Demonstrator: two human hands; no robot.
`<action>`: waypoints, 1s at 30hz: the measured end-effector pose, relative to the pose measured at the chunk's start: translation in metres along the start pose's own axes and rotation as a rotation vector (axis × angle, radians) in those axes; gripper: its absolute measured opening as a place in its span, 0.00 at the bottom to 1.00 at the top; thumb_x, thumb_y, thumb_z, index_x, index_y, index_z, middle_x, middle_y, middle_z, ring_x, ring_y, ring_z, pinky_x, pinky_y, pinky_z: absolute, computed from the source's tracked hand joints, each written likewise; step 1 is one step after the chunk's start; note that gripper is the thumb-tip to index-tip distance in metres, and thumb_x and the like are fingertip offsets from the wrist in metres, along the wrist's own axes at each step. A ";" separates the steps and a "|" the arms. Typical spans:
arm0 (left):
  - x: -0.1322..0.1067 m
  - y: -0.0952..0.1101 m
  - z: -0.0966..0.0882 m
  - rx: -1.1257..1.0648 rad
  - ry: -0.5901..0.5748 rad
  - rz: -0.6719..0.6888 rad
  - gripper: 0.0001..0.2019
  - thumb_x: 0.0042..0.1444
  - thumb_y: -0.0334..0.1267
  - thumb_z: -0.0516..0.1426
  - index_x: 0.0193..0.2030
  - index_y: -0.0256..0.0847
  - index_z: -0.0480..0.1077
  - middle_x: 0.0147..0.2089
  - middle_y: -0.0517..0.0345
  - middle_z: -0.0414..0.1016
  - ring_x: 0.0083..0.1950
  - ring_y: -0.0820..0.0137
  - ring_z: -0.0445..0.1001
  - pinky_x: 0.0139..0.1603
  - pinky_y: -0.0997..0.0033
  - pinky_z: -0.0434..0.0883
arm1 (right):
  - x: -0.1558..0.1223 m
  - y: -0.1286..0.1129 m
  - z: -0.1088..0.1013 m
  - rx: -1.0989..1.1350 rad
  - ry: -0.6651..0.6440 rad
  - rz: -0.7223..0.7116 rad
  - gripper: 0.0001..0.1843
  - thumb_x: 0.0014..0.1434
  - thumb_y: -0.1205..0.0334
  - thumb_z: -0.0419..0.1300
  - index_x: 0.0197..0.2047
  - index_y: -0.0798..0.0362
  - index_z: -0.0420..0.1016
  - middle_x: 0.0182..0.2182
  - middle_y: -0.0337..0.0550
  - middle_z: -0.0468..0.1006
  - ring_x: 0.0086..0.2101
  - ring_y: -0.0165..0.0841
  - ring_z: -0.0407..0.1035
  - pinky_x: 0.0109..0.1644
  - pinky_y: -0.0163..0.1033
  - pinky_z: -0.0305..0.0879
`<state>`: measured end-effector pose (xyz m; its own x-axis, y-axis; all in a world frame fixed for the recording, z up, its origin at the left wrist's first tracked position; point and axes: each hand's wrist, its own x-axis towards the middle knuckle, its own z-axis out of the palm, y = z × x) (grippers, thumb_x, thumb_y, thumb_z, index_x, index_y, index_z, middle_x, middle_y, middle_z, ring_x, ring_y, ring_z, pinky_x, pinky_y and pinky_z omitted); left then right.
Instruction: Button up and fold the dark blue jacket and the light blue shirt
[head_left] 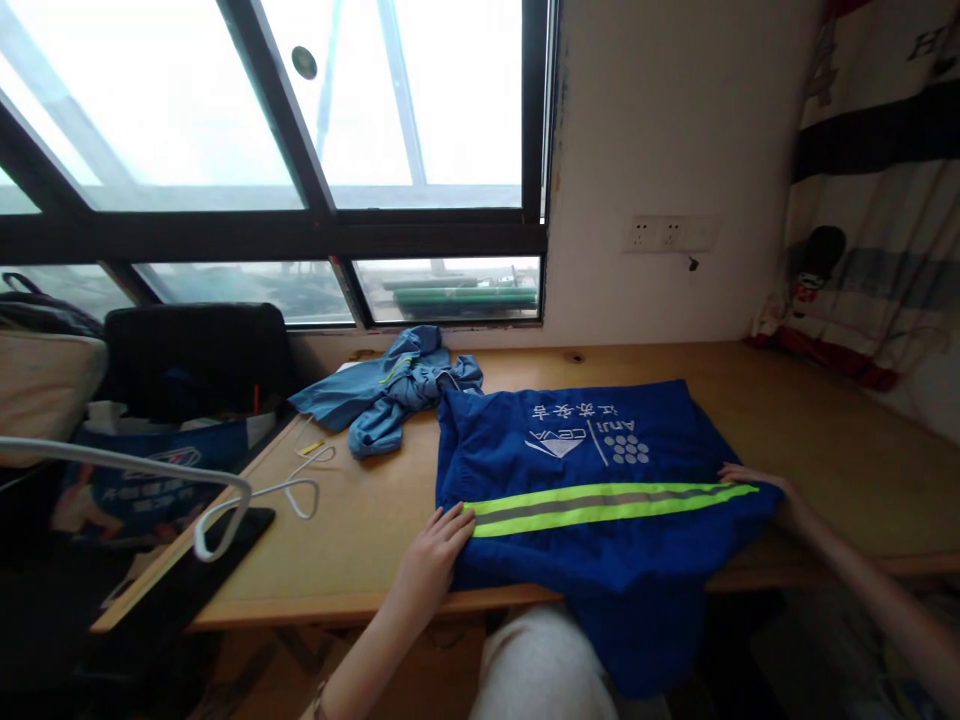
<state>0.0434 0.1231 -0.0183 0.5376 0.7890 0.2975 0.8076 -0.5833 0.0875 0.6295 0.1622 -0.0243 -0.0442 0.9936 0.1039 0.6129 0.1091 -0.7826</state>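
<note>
The blue work garment (525,565) lies on the counter (367,510), with its lower part hanging over the front edge. Left hand (436,545) has fingers laid over one end of the reflective stripe (574,508), right hand (759,486) is at the other end; can't tell if either's actually pinching. Looks like soft, floppy, fairly light cloth, not fragile, stripe probably a bit stiffer and slicker. I'd grab both side edges right by the stripe.

Blue garment (577,473) on table (360,560), left fingers (452,522) at yellow stripe (611,508), right fingers (739,473) at other end
</note>
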 end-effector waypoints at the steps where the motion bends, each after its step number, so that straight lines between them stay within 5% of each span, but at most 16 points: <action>1: 0.000 -0.005 -0.005 0.005 -0.007 -0.003 0.28 0.43 0.18 0.43 0.50 0.40 0.66 0.54 0.55 0.66 0.58 0.64 0.59 0.57 0.53 0.60 | -0.006 -0.005 -0.001 -0.066 -0.020 -0.033 0.20 0.42 0.49 0.58 0.38 0.50 0.75 0.44 0.47 0.73 0.50 0.45 0.61 0.57 0.47 0.54; 5: -0.001 -0.003 -0.031 0.043 0.024 -0.004 0.28 0.44 0.18 0.43 0.52 0.38 0.64 0.56 0.52 0.62 0.61 0.61 0.53 0.59 0.47 0.52 | -0.051 -0.038 0.018 -0.446 0.092 -0.273 0.34 0.45 0.56 0.58 0.57 0.50 0.59 0.55 0.47 0.61 0.55 0.44 0.53 0.59 0.51 0.49; 7: 0.001 0.020 -0.037 0.015 0.024 0.091 0.27 0.48 0.20 0.44 0.56 0.38 0.59 0.59 0.50 0.58 0.63 0.61 0.50 0.60 0.48 0.51 | -0.079 -0.063 0.044 -0.594 0.108 -0.491 0.38 0.46 0.59 0.59 0.60 0.49 0.52 0.57 0.46 0.58 0.56 0.44 0.50 0.61 0.53 0.43; 10: 0.011 0.070 -0.034 -0.091 -0.016 0.322 0.22 0.55 0.27 0.46 0.57 0.43 0.58 0.58 0.53 0.61 0.61 0.63 0.53 0.59 0.53 0.55 | -0.109 -0.104 0.092 -0.701 -0.049 -0.809 0.30 0.52 0.66 0.55 0.58 0.41 0.56 0.53 0.38 0.64 0.55 0.37 0.55 0.61 0.48 0.45; 13: 0.027 0.104 -0.023 -0.228 -0.038 0.432 0.14 0.57 0.31 0.47 0.48 0.43 0.65 0.50 0.53 0.69 0.54 0.66 0.64 0.56 0.59 0.60 | -0.115 -0.135 0.124 -0.640 -0.145 -0.929 0.24 0.56 0.70 0.51 0.54 0.41 0.61 0.52 0.37 0.66 0.53 0.34 0.58 0.58 0.45 0.53; 16: 0.044 0.106 -0.017 -0.408 -0.094 0.310 0.10 0.57 0.32 0.47 0.40 0.40 0.68 0.39 0.53 0.73 0.43 0.69 0.70 0.46 0.68 0.66 | -0.097 -0.147 0.132 -0.418 -0.078 -0.828 0.17 0.57 0.68 0.49 0.48 0.45 0.68 0.46 0.41 0.72 0.49 0.37 0.63 0.53 0.48 0.59; 20: 0.074 0.084 -0.012 -0.582 -0.163 -0.127 0.09 0.57 0.37 0.47 0.34 0.39 0.67 0.32 0.56 0.72 0.34 0.70 0.70 0.34 0.73 0.65 | -0.041 -0.147 0.130 -0.097 -0.028 -0.302 0.15 0.57 0.56 0.48 0.34 0.53 0.73 0.31 0.43 0.76 0.33 0.37 0.70 0.34 0.40 0.66; 24: 0.098 0.082 -0.002 -0.447 -0.192 -0.381 0.08 0.54 0.34 0.50 0.40 0.37 0.64 0.33 0.53 0.72 0.36 0.66 0.70 0.35 0.70 0.64 | 0.011 -0.145 0.141 -0.197 -0.124 -0.005 0.22 0.53 0.49 0.51 0.16 0.55 0.66 0.15 0.38 0.69 0.21 0.31 0.64 0.25 0.34 0.56; 30: 0.096 0.119 -0.012 -0.212 0.137 -0.269 0.10 0.56 0.42 0.48 0.40 0.39 0.63 0.42 0.46 0.67 0.44 0.61 0.66 0.43 0.62 0.62 | 0.011 -0.157 0.156 -0.359 0.126 -0.032 0.16 0.55 0.52 0.49 0.23 0.51 0.66 0.23 0.43 0.73 0.26 0.34 0.67 0.30 0.34 0.53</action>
<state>0.1885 0.1272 0.0317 0.2634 0.8949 0.3602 0.8397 -0.3965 0.3711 0.4096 0.1601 0.0038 0.0162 0.9761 0.2167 0.8512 0.1002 -0.5152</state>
